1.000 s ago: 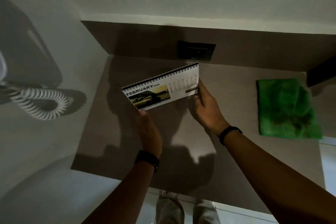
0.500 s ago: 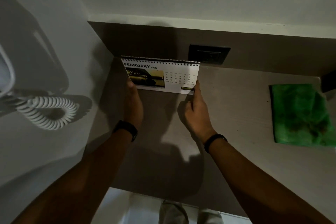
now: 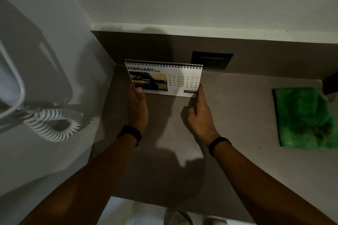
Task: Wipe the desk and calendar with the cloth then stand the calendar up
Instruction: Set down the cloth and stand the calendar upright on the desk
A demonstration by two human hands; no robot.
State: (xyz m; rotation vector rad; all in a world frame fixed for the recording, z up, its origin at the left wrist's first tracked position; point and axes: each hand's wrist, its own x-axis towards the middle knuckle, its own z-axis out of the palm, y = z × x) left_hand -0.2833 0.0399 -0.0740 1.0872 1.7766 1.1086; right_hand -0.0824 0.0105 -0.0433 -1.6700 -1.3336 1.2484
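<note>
A white spiral-bound calendar point(image 3: 175, 80) showing February stands upright near the back left of the grey-brown desk point(image 3: 237, 115), its page facing me. My left hand point(image 3: 137, 107) grips its lower left corner, thumb on the front. My right hand point(image 3: 200, 117) touches the lower right corner with an outstretched index finger, the other fingers curled. The green cloth point(image 3: 305, 117) lies flat at the right side of the desk, away from both hands.
A dark wall socket point(image 3: 212, 59) sits in the back panel just right of the calendar. A white coiled cord point(image 3: 54, 124) hangs on the left wall. A dark object point(image 3: 330, 84) sits at the back right. The desk's front edge is near my legs.
The calendar went from tilted in the air to upright at the back left of the desk. Both hands moved forward with it. In the last half second little has shifted.
</note>
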